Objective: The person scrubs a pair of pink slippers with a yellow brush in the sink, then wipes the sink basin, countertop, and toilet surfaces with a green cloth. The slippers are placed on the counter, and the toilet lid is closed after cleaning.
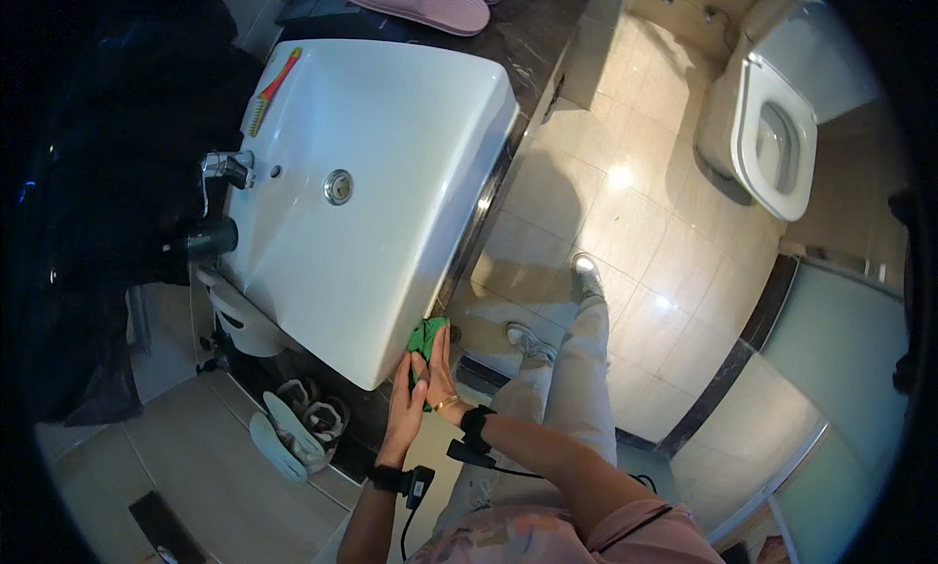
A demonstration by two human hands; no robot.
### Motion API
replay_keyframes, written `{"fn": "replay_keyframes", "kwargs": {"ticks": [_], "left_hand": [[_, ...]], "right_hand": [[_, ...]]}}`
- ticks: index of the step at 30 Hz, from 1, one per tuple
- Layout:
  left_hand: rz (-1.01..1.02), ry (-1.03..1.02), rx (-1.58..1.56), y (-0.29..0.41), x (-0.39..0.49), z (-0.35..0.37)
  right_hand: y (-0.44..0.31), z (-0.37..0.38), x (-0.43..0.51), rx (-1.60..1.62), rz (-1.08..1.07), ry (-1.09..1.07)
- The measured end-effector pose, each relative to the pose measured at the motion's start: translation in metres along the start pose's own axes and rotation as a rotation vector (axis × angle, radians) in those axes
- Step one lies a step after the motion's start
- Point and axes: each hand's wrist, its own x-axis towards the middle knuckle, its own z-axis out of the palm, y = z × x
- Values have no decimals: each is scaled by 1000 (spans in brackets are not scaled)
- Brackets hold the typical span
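Note:
A crumpled green cloth [427,337] is between my two hands beside the front corner of a white ceramic washbasin [381,220]. My right hand [441,377], with a gold-coloured bracelet at the wrist, holds the cloth with its fingers pointing toward the basin. Close against it, my left hand [401,410] grips the cloth's near side, its fingertips at the basin's lower corner. Part of the cloth is hidden under the fingers. On the basin's rim lies a red and yellow brush [275,91], well away from both hands.
A chrome faucet [229,170] and a dark cylindrical container [211,238] are at the basin's back edge. Pink slippers [418,4] rest on the dark stone counter [527,62]. Light green slippers [282,439] lie lower left. A toilet [777,139] stands across the tiled floor [623,220].

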Motion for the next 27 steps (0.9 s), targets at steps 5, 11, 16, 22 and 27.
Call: {"fn": "replay_keyframes", "kwargs": {"ticks": [5, 11, 16, 22, 27], "left_hand": [[118, -51, 157, -18, -9, -1], [349, -26, 192, -2, 43, 17], [521, 1, 192, 21, 81, 30], [406, 58, 198, 24, 78, 35], [323, 102, 305, 35, 78, 43]], "right_hand": [[10, 10, 25, -44, -163, 245], [-18, -43, 109, -131, -366, 466], [-66, -110, 186, -28, -457, 530], [-44, -88, 141, -130, -431, 438], [-39, -75, 119, -29, -363, 347]]}}
